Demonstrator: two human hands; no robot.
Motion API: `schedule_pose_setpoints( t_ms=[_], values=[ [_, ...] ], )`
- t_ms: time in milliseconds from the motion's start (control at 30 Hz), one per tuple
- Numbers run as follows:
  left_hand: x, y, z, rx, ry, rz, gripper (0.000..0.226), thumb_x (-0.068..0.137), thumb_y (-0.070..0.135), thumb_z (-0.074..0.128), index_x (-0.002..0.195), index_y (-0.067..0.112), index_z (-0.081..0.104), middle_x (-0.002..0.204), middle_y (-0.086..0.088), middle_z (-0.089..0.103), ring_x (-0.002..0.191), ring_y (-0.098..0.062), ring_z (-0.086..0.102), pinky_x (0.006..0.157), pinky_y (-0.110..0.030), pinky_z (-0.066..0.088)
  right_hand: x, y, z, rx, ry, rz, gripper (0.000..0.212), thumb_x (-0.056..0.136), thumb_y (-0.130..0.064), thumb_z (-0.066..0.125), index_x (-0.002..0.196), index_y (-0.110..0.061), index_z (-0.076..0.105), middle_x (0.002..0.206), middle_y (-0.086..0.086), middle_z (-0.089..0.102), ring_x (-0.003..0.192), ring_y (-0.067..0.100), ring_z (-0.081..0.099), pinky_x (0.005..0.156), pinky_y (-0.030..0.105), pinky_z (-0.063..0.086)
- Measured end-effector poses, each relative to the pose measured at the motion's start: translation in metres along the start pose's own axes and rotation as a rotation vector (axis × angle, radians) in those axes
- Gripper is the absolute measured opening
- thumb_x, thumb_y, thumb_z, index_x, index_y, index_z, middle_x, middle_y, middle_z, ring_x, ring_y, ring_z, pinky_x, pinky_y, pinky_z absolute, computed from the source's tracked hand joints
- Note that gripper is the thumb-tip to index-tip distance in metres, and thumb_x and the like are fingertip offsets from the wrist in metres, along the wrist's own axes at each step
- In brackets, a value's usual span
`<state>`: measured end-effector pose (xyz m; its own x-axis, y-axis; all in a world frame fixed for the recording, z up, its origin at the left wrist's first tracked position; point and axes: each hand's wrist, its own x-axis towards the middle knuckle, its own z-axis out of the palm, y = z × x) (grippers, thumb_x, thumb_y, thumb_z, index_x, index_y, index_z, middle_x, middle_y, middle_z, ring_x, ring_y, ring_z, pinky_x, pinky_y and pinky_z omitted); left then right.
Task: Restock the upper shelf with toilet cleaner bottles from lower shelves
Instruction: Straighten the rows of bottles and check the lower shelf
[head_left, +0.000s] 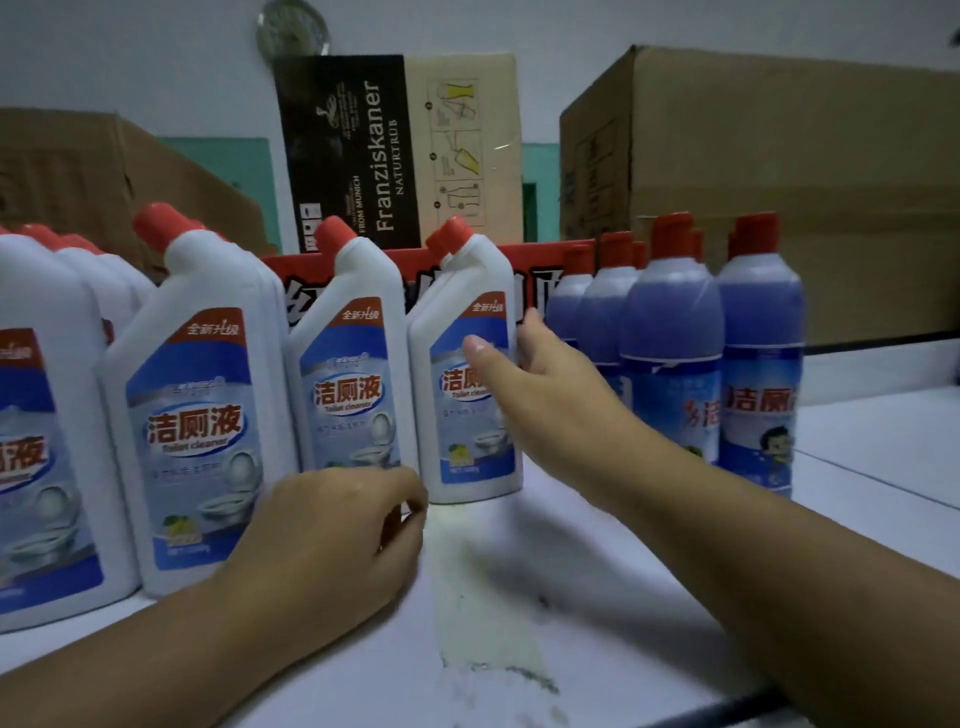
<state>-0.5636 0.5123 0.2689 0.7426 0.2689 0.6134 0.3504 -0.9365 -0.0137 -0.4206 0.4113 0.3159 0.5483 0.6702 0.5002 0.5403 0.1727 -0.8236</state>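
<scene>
Our shelf (363, 675) lies nearest, with a pale stain (483, 597) just in front of the end bottle (457, 431); our left hand (332, 540) sits left of that bottle, fingers curled at the foot of the next bottle (353, 384), though we cannot tell whether it grips or merely steadies; our right hand (530, 379) clasps the end bottle, thumb on the label and fingers round its right side, likely to square it into the row; more white bottles (197, 405) stand left of it, blue bottles (670, 364) just right; behind it a red tray (550, 260), then cartons (779, 182).
</scene>
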Motion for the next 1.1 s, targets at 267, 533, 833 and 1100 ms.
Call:
schedule_pose_setpoints(
  t_ms=[267, 533, 833, 1100],
  values=[
    [0.002, 0.016, 0.006, -0.626, -0.262, -0.038, 0.032, 0.078, 0.042, 0.065, 0.103, 0.049, 0.047, 0.104, 0.044, 0.049, 0.097, 0.013, 0.053, 0.087, -0.02, 0.051, -0.034, -0.003, -0.098, -0.442, 0.518, -0.732, 0.052, 0.083, -0.024, 0.056, 0.131, -0.01, 0.041, 0.135, 0.007, 0.048, 0.128, 0.015, 0.046, 0.108, 0.029, 0.04],
    [0.038, 0.059, -0.002, -0.813, -0.607, -0.167, 0.121, 0.024, 0.081, 0.073, 0.111, 0.076, -0.012, 0.145, 0.04, 0.001, 0.138, 0.007, 0.016, 0.112, -0.022, 0.028, -0.016, 0.041, -0.183, -0.465, 0.197, -0.109, 0.049, 0.063, -0.058, 0.07, 0.106, -0.047, 0.048, 0.117, -0.012, 0.056, 0.097, 0.0, 0.058, 0.07, 0.013, 0.048],
    [0.104, 0.152, 0.061, -1.276, -0.09, -0.37, 0.112, 0.047, 0.026, 0.091, 0.137, 0.047, 0.027, 0.117, 0.014, 0.063, 0.105, -0.009, 0.063, 0.085, -0.032, 0.055, 0.003, 0.065, -0.207, -0.67, -0.076, -0.153, 0.089, 0.043, -0.084, 0.037, 0.109, -0.025, 0.046, 0.102, -0.001, 0.067, 0.089, 0.019, 0.066, 0.076, 0.043, 0.057],
    [0.106, 0.158, 0.058, -1.458, 0.07, -0.551, 0.094, 0.032, 0.079, 0.072, 0.119, 0.05, 0.05, 0.118, 0.009, 0.068, 0.109, -0.018, 0.064, 0.098, -0.046, 0.046, 0.025, 0.036, -0.244, -0.7, 0.006, -0.33, 0.08, 0.063, -0.087, 0.01, 0.085, -0.023, 0.053, 0.078, -0.005, 0.06, 0.073, 0.015, 0.058, 0.062, 0.033, 0.048]
  ],
)
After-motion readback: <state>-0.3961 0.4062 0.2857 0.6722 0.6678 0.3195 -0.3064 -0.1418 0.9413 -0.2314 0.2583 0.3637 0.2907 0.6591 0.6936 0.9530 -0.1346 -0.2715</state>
